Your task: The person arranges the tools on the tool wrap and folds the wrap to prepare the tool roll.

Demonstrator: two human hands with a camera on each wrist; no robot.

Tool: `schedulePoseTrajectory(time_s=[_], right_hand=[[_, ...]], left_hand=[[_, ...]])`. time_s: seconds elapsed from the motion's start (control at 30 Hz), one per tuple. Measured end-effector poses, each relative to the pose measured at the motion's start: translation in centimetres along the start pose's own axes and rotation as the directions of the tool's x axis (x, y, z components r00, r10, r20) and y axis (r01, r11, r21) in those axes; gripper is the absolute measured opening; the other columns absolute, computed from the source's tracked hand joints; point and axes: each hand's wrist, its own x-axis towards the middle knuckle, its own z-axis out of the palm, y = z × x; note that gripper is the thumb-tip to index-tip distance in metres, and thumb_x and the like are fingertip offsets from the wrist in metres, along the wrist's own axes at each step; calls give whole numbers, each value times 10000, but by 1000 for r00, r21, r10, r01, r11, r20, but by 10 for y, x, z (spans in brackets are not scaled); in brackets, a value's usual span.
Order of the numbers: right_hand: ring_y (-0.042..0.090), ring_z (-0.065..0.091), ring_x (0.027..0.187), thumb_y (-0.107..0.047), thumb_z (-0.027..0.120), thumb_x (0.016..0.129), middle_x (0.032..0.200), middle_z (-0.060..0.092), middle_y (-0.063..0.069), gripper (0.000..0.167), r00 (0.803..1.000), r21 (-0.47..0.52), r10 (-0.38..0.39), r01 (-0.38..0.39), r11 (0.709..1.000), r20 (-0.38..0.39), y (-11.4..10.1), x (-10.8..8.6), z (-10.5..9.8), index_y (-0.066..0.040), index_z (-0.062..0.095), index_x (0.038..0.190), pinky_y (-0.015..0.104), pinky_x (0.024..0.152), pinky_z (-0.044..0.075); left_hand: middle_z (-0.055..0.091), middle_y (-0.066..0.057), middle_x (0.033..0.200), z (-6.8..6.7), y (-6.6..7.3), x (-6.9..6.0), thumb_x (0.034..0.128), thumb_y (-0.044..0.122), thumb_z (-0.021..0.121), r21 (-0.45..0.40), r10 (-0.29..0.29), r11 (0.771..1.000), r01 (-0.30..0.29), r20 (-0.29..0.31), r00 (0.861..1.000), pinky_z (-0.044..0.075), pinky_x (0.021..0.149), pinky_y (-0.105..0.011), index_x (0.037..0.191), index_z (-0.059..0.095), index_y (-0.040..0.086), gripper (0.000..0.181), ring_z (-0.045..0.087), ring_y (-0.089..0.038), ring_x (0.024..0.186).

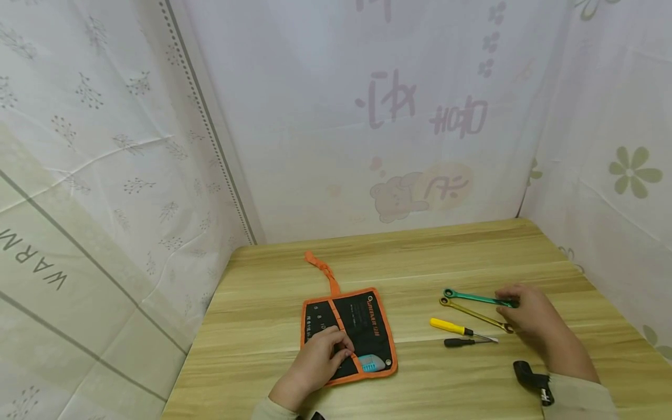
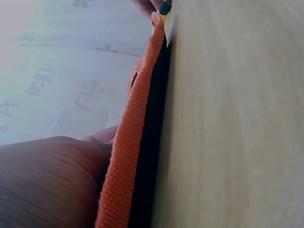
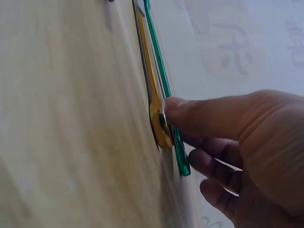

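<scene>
My left hand (image 1: pixel 321 357) is on a black tool pouch (image 1: pixel 362 315) with orange trim, its curled fingers and thumb pinching the orange pocket edge. A grey and teal tool handle (image 1: pixel 373 363), perhaps a utility knife, pokes out of the pocket beside these fingertips. On the right, my right hand (image 1: pixel 529 312) pinches the near end of a green ratchet wrench (image 1: pixel 472 297) between thumb and fingers. Just beside it lies a yellow-gold ratchet wrench (image 3: pixel 153 85), close to the thumb. In the left wrist view the orange trim (image 2: pixel 130 142) hides most of the left fingers.
A yellow-handled screwdriver (image 1: pixel 450 326) and a smaller black-handled screwdriver (image 1: pixel 459 343) lie between the pouch and the right hand. An orange strap (image 1: pixel 325 271) stretches from the pouch's far edge. Patterned curtains (image 1: pixel 336 146) hang around the wooden table (image 1: pixel 262 280).
</scene>
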Motion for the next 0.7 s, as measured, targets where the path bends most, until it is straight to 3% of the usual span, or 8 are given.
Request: schedulePoseTrajectory(time_s=[0.23, 0.5, 0.7], right_hand=[[313, 657, 882, -129, 814, 910, 967, 667, 60, 148, 1000, -70, 9, -8, 998, 16, 0, 1, -1, -66, 820, 1044, 571, 783, 546], [213, 642, 823, -105, 779, 939, 945, 665, 36, 76, 999, -59, 16, -14, 998, 36, -2, 2, 0, -56, 782, 996, 518, 753, 547], [229, 633, 853, -103, 750, 961, 943, 666, 30, 77, 999, -53, 15, -13, 999, 33, 2, 1, 3, -55, 739, 1020, 526, 763, 525]], left_hand=[[559, 192, 911, -1, -1, 0, 982, 152, 763, 5, -11, 1000, 11, 4, 1000, 495, 668, -215, 934, 695, 334, 200, 533, 7, 755], [558, 191, 906, 0, 0, 0, 978, 166, 768, 10, -12, 1000, 12, -1, 1000, 488, 657, -213, 927, 694, 344, 200, 527, 2, 740], [558, 189, 907, 0, 0, 0, 983, 162, 763, 11, -16, 1000, 16, 5, 1000, 488, 656, -214, 928, 693, 342, 200, 527, 2, 736]])
